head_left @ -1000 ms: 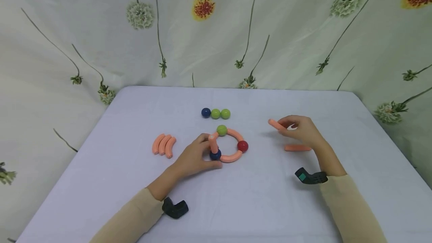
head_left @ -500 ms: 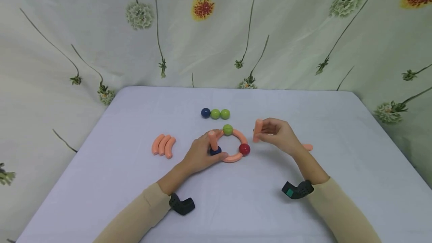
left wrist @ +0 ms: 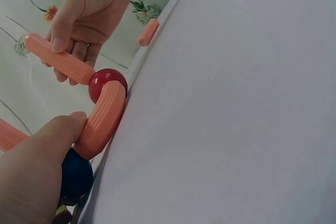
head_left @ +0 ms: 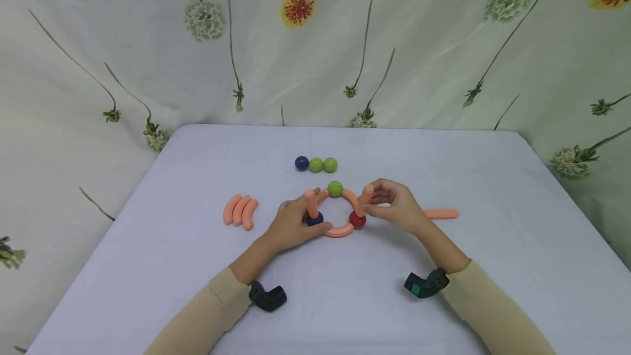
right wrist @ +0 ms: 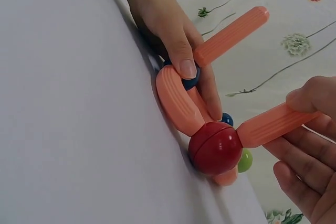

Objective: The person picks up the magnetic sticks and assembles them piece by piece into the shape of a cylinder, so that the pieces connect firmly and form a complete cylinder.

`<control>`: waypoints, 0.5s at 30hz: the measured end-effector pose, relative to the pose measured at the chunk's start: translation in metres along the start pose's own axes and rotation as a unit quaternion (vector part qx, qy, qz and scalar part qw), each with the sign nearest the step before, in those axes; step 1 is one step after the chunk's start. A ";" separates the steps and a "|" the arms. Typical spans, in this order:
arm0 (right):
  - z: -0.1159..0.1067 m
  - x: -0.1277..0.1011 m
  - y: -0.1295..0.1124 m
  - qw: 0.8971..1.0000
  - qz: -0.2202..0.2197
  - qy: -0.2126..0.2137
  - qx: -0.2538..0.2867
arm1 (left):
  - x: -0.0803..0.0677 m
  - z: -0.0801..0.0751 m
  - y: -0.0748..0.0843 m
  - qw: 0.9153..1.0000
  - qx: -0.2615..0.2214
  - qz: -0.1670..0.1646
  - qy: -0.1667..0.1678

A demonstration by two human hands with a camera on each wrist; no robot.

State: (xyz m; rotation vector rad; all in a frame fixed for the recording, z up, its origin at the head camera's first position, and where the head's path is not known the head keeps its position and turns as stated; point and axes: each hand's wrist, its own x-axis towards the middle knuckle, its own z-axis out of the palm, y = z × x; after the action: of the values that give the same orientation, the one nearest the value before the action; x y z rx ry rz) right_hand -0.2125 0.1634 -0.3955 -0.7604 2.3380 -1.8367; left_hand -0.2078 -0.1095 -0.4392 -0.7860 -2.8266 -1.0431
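A ring of curved orange rods (head_left: 340, 231) joins a navy ball, a red ball (head_left: 357, 219) and a green ball (head_left: 335, 189). My left hand (head_left: 294, 219) holds the ring at its left side, thumb on the near curved rod and fingers round the navy ball (left wrist: 76, 177). From that ball a straight orange rod (head_left: 311, 204) stands upright. My right hand (head_left: 396, 205) pinches a second straight rod (right wrist: 278, 124) between thumb and fingers. This rod leans slightly right, its lower end meeting the red ball's top, as the right wrist view shows.
Several curved pieces, three orange rods (head_left: 239, 212), lie side by side on the left. Behind the ring stand a navy ball (head_left: 302, 164) and two green balls (head_left: 322, 165) in a row. Another straight rod (head_left: 443, 213) lies right of my right hand on the white table (head_left: 345, 300).
My right hand has carried the straight rod leftward from the right side and turned it upright onto the red ball. My left hand has shifted slightly right and closed in on the ring.
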 end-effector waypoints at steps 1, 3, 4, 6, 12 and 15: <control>0.000 0.000 0.000 1.000 -0.001 0.000 -0.001 | 0.000 0.000 0.000 1.000 0.000 0.000 -0.001; 0.001 0.000 0.001 1.000 0.003 -0.004 -0.008 | -0.001 0.000 0.001 1.000 0.002 -0.001 -0.003; 0.001 0.000 0.002 1.000 0.006 -0.008 -0.013 | -0.001 -0.001 0.001 1.000 0.003 -0.001 -0.003; 0.001 -0.001 0.003 0.999 0.016 -0.018 -0.025 | -0.001 -0.001 0.001 1.000 0.003 -0.001 -0.003; 0.001 0.000 0.010 0.994 0.037 -0.059 -0.087 | -0.001 -0.001 0.001 1.000 -0.002 0.000 -0.004; 0.001 0.001 0.016 0.989 0.023 -0.080 -0.126 | -0.001 0.000 -0.001 1.000 -0.001 0.004 0.000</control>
State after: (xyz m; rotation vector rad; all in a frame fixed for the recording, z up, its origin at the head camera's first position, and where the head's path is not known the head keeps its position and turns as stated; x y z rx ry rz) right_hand -0.2185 0.1650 -0.4107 -0.8358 2.4855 -1.4211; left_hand -0.2072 -0.1110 -0.4405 -0.7961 -2.8214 -1.0463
